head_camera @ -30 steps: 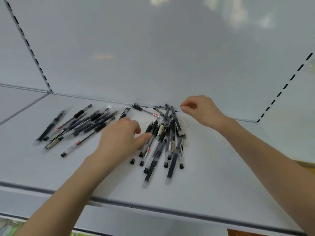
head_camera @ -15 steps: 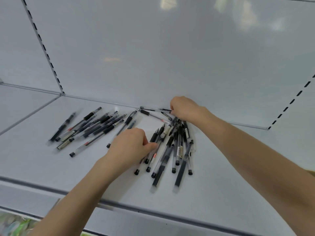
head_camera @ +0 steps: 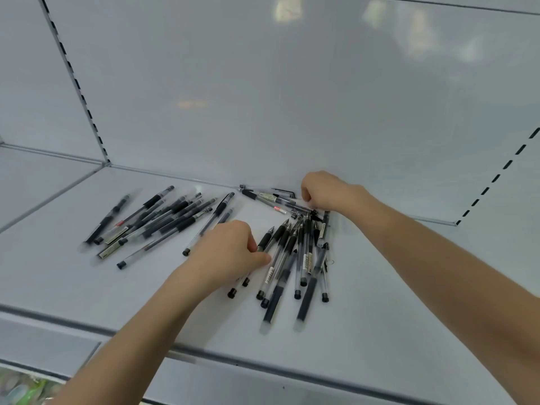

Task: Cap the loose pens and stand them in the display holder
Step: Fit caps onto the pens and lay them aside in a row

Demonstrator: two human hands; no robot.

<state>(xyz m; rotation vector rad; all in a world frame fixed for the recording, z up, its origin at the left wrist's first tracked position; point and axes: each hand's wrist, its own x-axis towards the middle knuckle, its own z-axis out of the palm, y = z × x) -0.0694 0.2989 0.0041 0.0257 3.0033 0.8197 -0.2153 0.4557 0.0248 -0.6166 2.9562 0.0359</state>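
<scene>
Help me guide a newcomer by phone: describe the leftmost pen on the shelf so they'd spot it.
Find the white shelf, then the left pile of pens fanned beyond the left hand. The leftmost pen is that pile's outermost one, dark, with only bare shelf to its left.

Hidden under left hand (head_camera: 230,252): upper barrels of two pens (head_camera: 232,293). Fingertips of right hand (head_camera: 324,190) curled out of sight among pen tips; grip unreadable. Barrel labels (head_camera: 306,263) too small to read. Both forearms cut by frame edges. Green blur (head_camera: 20,388) bottom-left, unidentifiable.
</scene>
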